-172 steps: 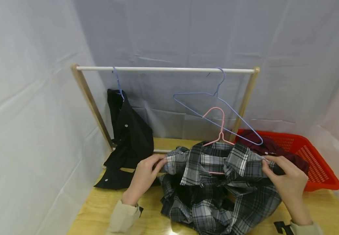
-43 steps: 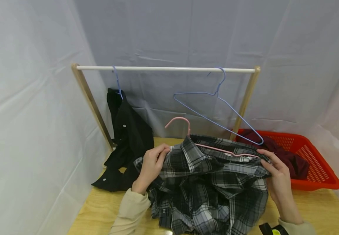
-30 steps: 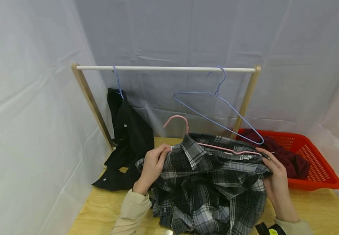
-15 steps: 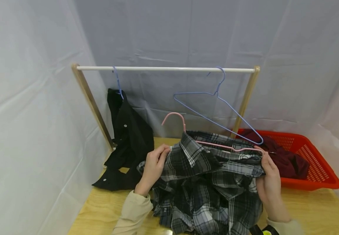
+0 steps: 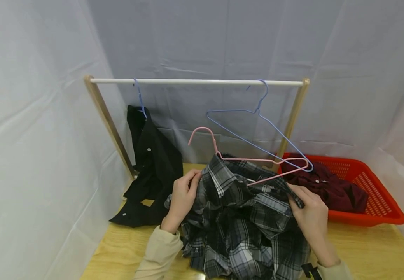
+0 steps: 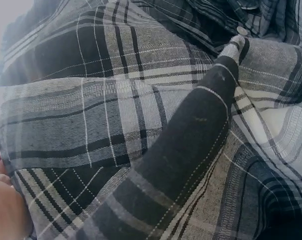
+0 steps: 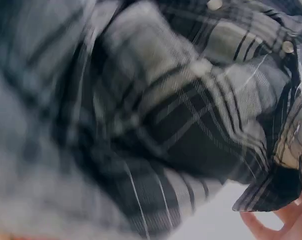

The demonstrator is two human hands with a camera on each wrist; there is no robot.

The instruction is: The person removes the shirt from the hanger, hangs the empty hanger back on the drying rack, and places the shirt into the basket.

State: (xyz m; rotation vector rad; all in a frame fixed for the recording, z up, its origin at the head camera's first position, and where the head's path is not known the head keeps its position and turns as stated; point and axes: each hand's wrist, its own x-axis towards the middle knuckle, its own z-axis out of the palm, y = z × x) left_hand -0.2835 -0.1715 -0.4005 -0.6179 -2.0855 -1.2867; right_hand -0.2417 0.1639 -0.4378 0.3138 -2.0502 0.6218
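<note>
A grey, black and white plaid shirt [image 5: 236, 217] hangs bunched between both hands in the head view, its lower part over the table. My left hand [image 5: 182, 196] pinches its left shoulder beside the collar. My right hand [image 5: 310, 214] grips the shirt's edge on the other side. A pink hanger [image 5: 247, 159] sits partly in the shirt: its hook and right arm show above the cloth, with the right end outside, while its left arm is hidden. Plaid cloth fills both wrist views, with fingers [image 7: 291, 215] at the right wrist view's lower right edge.
Behind stands a rack with a white rail [image 5: 202, 82]. A black shirt [image 5: 156, 159] hangs from it at left on a blue hanger; a bare blue hanger [image 5: 236, 111] hangs at right. A red basket [image 5: 380, 194] holds a maroon garment [image 5: 327, 188] on the wooden table [image 5: 373, 249].
The pink hanger was upright mid-collar, then tilted left with its right arm along the shirt; now that arm has come out above the cloth. My right hand moved left and down.
</note>
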